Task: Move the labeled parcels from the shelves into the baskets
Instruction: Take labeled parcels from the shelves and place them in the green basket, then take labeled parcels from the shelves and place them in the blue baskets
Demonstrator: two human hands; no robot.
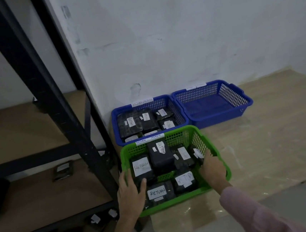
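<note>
Parcels [62,170] wrapped in black are what I am after, and a few of them lie on the shelves [30,136] at my left: one on the middle board near the post, and several more on the lowest board, each with a white label facing up so I can read it from above. The rest sit in the baskets to the right of the rack.

My left hand [131,192] rests on the left rim of the green basket [220,167], fingers spread loosely across the edge and onto a parcel marked RETURN [156,192]; it clamps nothing that I can tell. I think I keep it there to steady the basket.

Inside, the parcels lie flat and crowded, labels up, which keeps them sorted under the strip on the far rim that reads RETURN OVERDUE.

My right hand [212,168] lies on the right rim, fingers curled over the mesh wall, again holding no parcel. With a hand on each side, I judge I am bracing or shifting the basket.

Farther off, against the wall, the left blue basket [177,111] is filled with labelled parcels; the right blue basket [244,98] beside it is empty.
</note>
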